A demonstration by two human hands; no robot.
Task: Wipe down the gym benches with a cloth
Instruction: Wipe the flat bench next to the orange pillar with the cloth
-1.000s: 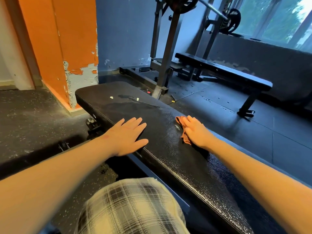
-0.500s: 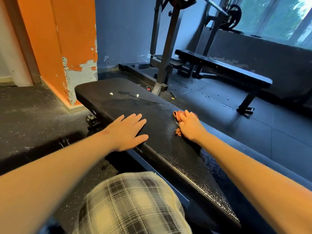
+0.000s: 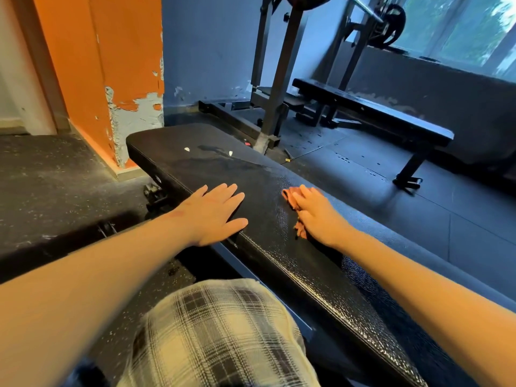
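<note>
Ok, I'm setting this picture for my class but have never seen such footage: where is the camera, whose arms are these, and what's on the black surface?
There is no machine: a wide-angle camera worn on a person's head looks forward and down, so both bare arms are the wearer's own. The left hand rests flat on the left edge of a black padded gym bench. The right hand presses a crumpled orange cloth onto the pad; nothing else is held. Toward the far end lie two small pale flecks beside a damp-looking smear. Behind stand a metal rack and a second bench. The plaid fabric at the bottom is the wearer's clothing.
</note>
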